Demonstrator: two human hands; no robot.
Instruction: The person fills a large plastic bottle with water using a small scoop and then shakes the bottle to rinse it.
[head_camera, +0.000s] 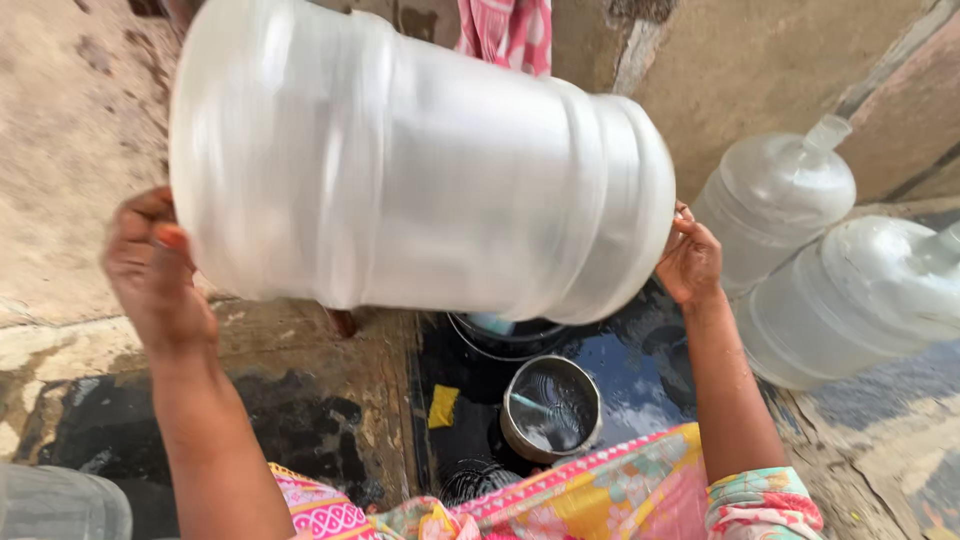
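Rough concrete ground (70, 150) filled the scene, dry and pale at the far left, dark and wet near the middle, where a pool of water (630, 365) mirrored sky. Largest of all was the translucent white water jug (400, 165), held sideways in the air – blurred, its base to the left and its shoulder to the right. The left hand (150, 265) gripped the base edge, fingers curled round it; the right hand (688, 258) pressed against the shoulder end, fingers closed on the jug. Two more clear jugs stood at the far right, the nearer one (850, 300) leaning just beside the farther one (775, 200). Under the held jug sat a dark basin (505, 335), partly hidden, and nearer still a small steel pot (550, 408) holding water. Left of the pot lay a yellow scrap (443, 405) on the wet ground. A pink patterned cloth (510, 30) hung at the far edge – the person's bright patterned garment (600, 495) showed at the near edge.
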